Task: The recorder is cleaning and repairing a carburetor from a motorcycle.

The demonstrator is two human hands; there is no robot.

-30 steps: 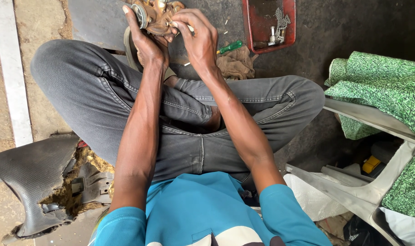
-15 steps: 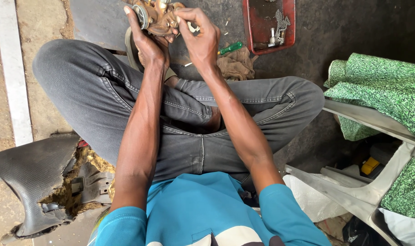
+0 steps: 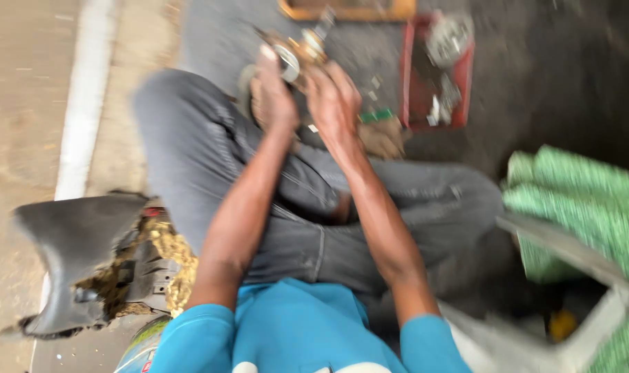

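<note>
The picture is motion-blurred. I sit cross-legged in grey trousers and a blue shirt. Both arms reach forward over my legs. My left hand [image 3: 271, 93] and my right hand [image 3: 334, 97] together grip a small metal part [image 3: 297, 55] with brass-coloured and silvery round pieces, held up between them. The left fingers wrap its left side, the right fingers close on its lower right side. Fine detail of the part is lost in the blur.
A red tray [image 3: 408, 90] with metal parts lies on the dark floor beyond my hands. A green-handled tool [image 3: 375, 115] and a brown rag [image 3: 383, 137] lie by my knee. Black plastic panel [image 3: 72, 255] at left, green patterned cloth [image 3: 584, 207] at right.
The view has swung and blurred; the hands and the metal part now sit lower in the picture. Both hands keep their grip on the part.
</note>
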